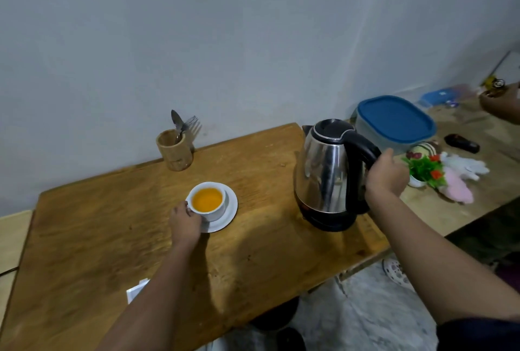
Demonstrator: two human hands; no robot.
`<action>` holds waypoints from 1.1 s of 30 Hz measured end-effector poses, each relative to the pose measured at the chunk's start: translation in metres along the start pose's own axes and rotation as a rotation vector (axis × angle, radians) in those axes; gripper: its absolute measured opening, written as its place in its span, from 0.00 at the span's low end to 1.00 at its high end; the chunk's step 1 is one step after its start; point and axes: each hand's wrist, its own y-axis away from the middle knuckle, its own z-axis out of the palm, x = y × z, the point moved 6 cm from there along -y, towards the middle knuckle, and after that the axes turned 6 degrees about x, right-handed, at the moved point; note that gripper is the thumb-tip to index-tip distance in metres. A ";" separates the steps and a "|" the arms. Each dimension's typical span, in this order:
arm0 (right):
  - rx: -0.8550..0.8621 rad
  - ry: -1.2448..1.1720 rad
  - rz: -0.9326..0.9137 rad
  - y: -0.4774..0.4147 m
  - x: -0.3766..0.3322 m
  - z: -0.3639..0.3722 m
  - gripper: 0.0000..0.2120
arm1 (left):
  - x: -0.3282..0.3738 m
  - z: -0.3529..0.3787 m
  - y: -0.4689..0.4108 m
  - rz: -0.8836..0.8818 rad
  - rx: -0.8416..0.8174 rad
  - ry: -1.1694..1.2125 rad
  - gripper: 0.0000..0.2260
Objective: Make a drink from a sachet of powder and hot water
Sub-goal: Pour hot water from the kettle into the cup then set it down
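1. Left hand (pixel 184 220) closed on cup (pixel 208 201) of orange drink, on saucer (pixel 229 211), mid-table (pixel 112 210).
2. Right hand (pixel 387 172) wrapped round kettle (pixel 323 173) handle; kettle upright on base, well right of cup.
3. Spoon (pixel 176 123) in holder (pixel 174 151) beyond cup, likely nearer left hand.

Both forearms are bare from wrist to elbow, with no watch, bracelet or ring showing. The left hand (pixel 184 221) and the right hand (pixel 387 173) are bare too. At the lower right corner of the frame a dark edge of cloth, perhaps navy, covers the right upper arm: it looks like a short sleeve (pixel 478 333), though blur hides its weave.
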 end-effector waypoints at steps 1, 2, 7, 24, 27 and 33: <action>-0.003 -0.014 0.008 -0.003 0.003 -0.002 0.17 | 0.000 0.000 0.001 0.005 0.013 0.008 0.16; -0.008 -0.027 0.019 -0.005 0.007 -0.003 0.18 | 0.001 0.000 0.001 0.011 0.018 0.011 0.16; -0.007 -0.089 0.067 -0.014 0.021 -0.011 0.18 | 0.001 0.000 0.002 0.009 0.010 0.016 0.17; 0.004 -0.217 0.084 -0.028 0.047 -0.024 0.16 | -0.001 -0.002 0.000 -0.005 -0.017 0.048 0.16; -0.032 -0.194 0.053 -0.029 0.054 -0.028 0.17 | -0.002 -0.002 0.001 -0.015 -0.007 0.041 0.16; -0.101 -0.135 0.027 -0.032 0.055 -0.028 0.17 | -0.001 0.001 0.002 -0.046 0.014 0.051 0.16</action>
